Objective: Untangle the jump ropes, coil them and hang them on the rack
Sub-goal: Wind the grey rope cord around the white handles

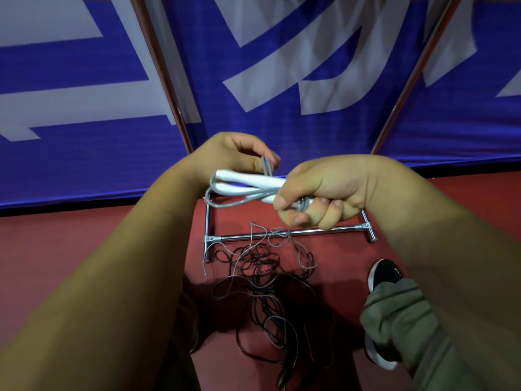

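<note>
- A person's right hand (318, 193) is clenched around the white handles (253, 180) of a grey jump rope (225, 204), which is held in the air above the chrome base bar of the rack (234, 237).
- The two handles lie side by side and stick out leftward from the fist; a loop of the grey cord hangs just under them.
- The left hand (234, 156), up and to the left of the bar, pinches a folded bight of the same grey cord between its thumb and fingers, just above the handles.
- A strand of grey cord trails down from the right fist and crosses the base bar.
- On the near side of the bar a tangle of ropes (259, 280), black and grey, sprawls over the red floor (84, 249), its top loops touching the bar.
- Two coppery poles (166, 80) slant upward beyond the bar; the arms hide their lower ends.
- Behind the bar hangs a blue banner (282, 131) with large white lettering.
- To the right of the bar stands a black shoe (384, 273), with an olive trouser leg (403, 328) nearer the camera.
</note>
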`<act>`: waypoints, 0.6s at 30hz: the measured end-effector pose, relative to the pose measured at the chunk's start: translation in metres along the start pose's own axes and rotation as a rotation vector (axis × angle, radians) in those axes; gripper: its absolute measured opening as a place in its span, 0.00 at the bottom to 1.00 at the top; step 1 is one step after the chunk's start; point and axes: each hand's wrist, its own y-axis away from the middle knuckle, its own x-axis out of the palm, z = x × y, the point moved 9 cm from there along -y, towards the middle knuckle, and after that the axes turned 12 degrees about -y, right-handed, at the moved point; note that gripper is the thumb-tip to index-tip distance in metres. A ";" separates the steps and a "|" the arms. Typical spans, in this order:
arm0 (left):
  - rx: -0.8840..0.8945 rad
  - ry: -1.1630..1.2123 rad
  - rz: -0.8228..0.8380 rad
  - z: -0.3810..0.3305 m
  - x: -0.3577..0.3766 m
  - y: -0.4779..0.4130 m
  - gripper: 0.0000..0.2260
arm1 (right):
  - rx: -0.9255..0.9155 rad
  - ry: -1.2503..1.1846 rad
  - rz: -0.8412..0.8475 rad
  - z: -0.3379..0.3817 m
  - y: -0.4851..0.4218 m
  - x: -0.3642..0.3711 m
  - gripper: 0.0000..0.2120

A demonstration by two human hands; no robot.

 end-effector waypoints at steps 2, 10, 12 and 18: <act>0.034 0.034 0.010 -0.013 0.005 0.000 0.06 | 0.051 0.056 0.050 -0.008 -0.005 0.005 0.21; 0.128 -0.205 -0.034 -0.039 -0.004 0.002 0.06 | 0.052 0.087 -0.167 -0.012 -0.015 -0.018 0.07; 0.166 -0.391 -0.084 -0.045 -0.008 0.002 0.06 | 0.043 0.113 -0.263 -0.012 -0.019 -0.031 0.05; 0.184 -0.686 -0.077 -0.048 -0.002 0.008 0.07 | -0.098 0.062 -0.562 -0.004 -0.025 -0.076 0.07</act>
